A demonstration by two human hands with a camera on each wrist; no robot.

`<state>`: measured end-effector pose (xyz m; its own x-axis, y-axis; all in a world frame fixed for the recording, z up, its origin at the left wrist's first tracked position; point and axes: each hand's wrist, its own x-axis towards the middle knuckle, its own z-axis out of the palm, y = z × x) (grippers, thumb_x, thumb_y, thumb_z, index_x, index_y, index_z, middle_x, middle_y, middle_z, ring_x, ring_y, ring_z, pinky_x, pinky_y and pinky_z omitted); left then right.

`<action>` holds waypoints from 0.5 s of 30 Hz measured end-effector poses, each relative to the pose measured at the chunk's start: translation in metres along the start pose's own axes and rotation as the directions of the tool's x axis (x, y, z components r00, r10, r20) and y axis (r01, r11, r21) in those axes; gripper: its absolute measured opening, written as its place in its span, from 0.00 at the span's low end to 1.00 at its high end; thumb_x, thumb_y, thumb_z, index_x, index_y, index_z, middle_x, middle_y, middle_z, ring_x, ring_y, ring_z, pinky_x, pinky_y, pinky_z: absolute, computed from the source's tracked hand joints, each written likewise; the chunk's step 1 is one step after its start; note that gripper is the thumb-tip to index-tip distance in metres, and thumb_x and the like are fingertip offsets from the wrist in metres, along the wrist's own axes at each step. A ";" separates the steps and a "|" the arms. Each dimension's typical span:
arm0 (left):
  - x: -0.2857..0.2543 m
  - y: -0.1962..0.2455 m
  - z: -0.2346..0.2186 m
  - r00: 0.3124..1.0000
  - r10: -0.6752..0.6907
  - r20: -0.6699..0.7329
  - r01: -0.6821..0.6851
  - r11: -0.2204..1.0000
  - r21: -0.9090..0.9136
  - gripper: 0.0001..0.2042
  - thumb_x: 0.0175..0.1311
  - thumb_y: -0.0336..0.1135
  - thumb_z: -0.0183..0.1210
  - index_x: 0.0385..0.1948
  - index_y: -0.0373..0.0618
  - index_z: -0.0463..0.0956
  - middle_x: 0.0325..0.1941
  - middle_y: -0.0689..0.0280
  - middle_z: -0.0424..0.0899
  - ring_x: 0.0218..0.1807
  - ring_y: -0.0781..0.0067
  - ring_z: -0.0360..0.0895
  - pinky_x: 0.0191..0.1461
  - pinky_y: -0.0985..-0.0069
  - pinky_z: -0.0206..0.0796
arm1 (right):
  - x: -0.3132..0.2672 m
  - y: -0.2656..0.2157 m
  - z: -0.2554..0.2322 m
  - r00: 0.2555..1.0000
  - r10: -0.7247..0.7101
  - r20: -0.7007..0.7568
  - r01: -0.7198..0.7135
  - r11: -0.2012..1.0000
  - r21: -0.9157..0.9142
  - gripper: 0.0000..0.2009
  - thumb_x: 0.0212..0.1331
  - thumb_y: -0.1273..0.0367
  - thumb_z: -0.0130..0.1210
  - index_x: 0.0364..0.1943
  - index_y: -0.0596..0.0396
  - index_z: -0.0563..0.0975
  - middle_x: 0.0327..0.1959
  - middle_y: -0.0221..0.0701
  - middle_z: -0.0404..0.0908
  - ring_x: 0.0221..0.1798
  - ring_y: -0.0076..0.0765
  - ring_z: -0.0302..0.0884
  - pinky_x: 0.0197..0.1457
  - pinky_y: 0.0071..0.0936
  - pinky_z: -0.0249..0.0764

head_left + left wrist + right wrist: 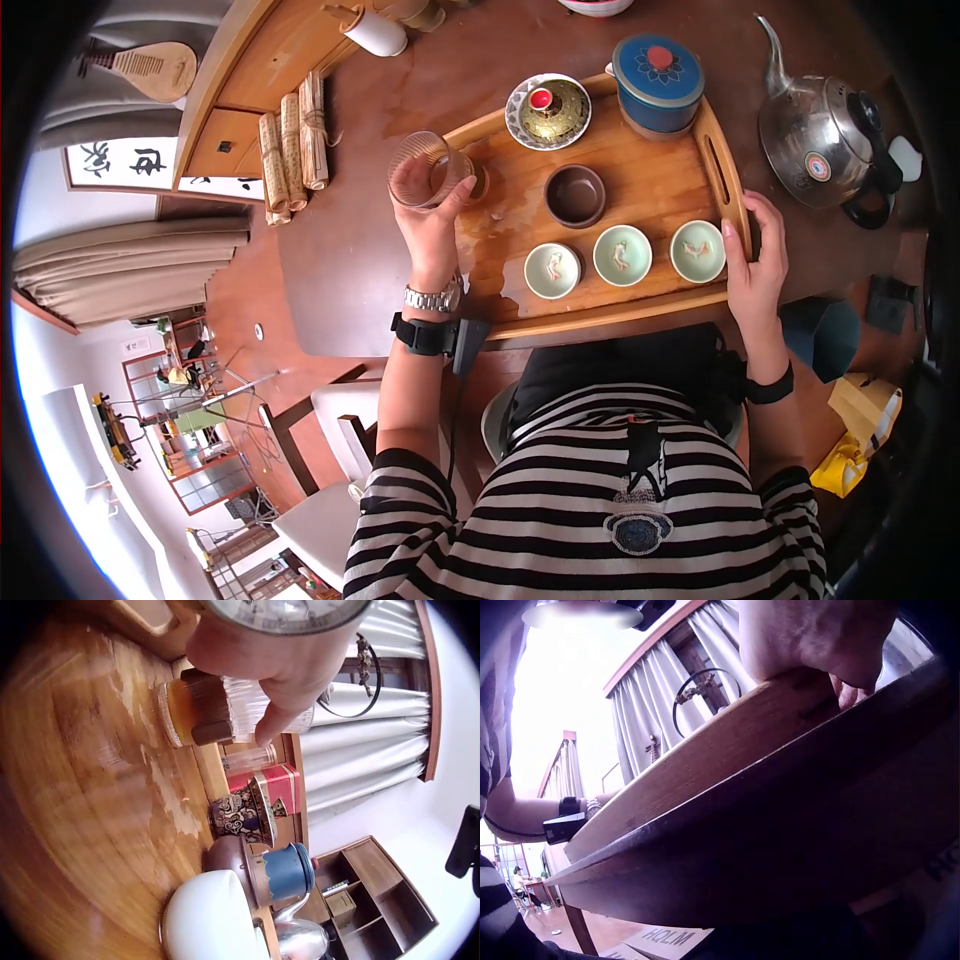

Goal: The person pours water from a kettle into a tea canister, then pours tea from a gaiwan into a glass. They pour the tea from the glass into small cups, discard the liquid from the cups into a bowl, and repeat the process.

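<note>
My left hand (pixel 430 230) holds a clear ribbed glass (pixel 418 160) over the left end of the wooden tray (pixel 520 210). In the left wrist view, the hand (pixel 281 671) is around the glass, which has a brown band (pixel 214 712) and amber liquid near its base. My right hand (pixel 757 262) grips the tray's right end; the right wrist view shows that hand (pixel 810 637) over the tray's side (pixel 705 750), fingertips curled at the handle. Three pale green cups (pixel 552 270) (pixel 622 255) (pixel 698 251) stand along the near side, a brown cup (pixel 575 195) behind them.
On the tray's far side are a patterned lidded bowl (pixel 548 112) and a blue lidded pot (pixel 657 85). A steel kettle (pixel 825 140) stands right of the tray. Rolled bamboo mats (pixel 292 150) and a white cylinder (pixel 378 32) lie beyond the left end.
</note>
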<state>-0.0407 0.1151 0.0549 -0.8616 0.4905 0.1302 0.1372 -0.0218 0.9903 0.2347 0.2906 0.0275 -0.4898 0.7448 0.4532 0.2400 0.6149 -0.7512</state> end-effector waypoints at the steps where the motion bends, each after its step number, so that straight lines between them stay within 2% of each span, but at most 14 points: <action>1: 0.000 0.000 0.000 1.000 0.005 -0.008 -0.005 1.000 -0.014 0.27 0.45 0.18 0.61 0.49 0.38 0.59 0.54 0.57 0.65 0.57 0.64 0.63 0.59 0.71 0.60 | 0.000 0.001 0.000 1.000 0.001 -0.003 -0.001 1.000 0.004 0.15 0.53 0.74 0.55 0.45 0.60 0.69 0.45 0.42 0.71 0.48 0.44 0.70 0.52 0.32 0.65; 5: 0.001 -0.001 -0.004 1.000 -0.004 0.013 0.005 0.999 -0.049 0.27 0.45 0.16 0.60 0.48 0.39 0.59 0.53 0.58 0.65 0.57 0.66 0.62 0.59 0.72 0.60 | -0.001 0.000 0.001 1.000 0.017 -0.016 -0.017 1.000 0.011 0.14 0.52 0.74 0.55 0.44 0.60 0.69 0.44 0.42 0.72 0.48 0.43 0.71 0.52 0.31 0.65; 7: 0.001 -0.001 -0.009 0.988 0.136 0.070 -0.145 0.978 0.149 0.30 0.40 0.19 0.65 0.47 0.39 0.60 0.50 0.60 0.67 0.55 0.68 0.64 0.58 0.73 0.60 | -0.001 -0.001 0.001 0.999 0.022 -0.022 -0.022 1.000 0.007 0.14 0.52 0.74 0.55 0.44 0.60 0.69 0.44 0.42 0.72 0.47 0.43 0.71 0.51 0.31 0.66; 8: 0.000 0.000 -0.011 0.988 0.135 0.071 -0.144 0.978 0.149 0.30 0.40 0.19 0.65 0.47 0.39 0.60 0.50 0.60 0.67 0.55 0.68 0.64 0.58 0.73 0.60 | -0.001 -0.002 0.001 0.999 0.024 -0.026 -0.023 1.000 0.007 0.14 0.52 0.74 0.55 0.44 0.60 0.69 0.44 0.41 0.72 0.47 0.43 0.71 0.51 0.31 0.66; 10: -0.004 0.008 -0.014 0.960 0.223 0.169 -0.267 0.911 0.313 0.31 0.37 0.22 0.67 0.48 0.39 0.61 0.48 0.61 0.69 0.53 0.69 0.66 0.57 0.74 0.59 | -0.001 -0.001 0.001 0.999 0.040 -0.023 -0.040 0.999 0.004 0.14 0.52 0.74 0.55 0.44 0.60 0.69 0.44 0.41 0.72 0.47 0.43 0.71 0.51 0.31 0.66; 15: -0.019 0.025 -0.017 0.943 0.189 0.274 -0.301 0.835 0.460 0.35 0.34 0.25 0.69 0.50 0.39 0.60 0.48 0.60 0.71 0.51 0.69 0.69 0.56 0.74 0.61 | -0.002 0.000 0.002 0.998 0.059 -0.024 -0.059 0.998 -0.001 0.14 0.53 0.73 0.55 0.43 0.60 0.70 0.43 0.40 0.73 0.47 0.42 0.71 0.50 0.31 0.66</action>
<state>-0.0290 0.0898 0.0783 -0.6530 0.6969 0.2965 0.5987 0.2351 0.7657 0.2339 0.2885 0.0261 -0.4548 0.7857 0.4194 0.2693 0.5702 -0.7761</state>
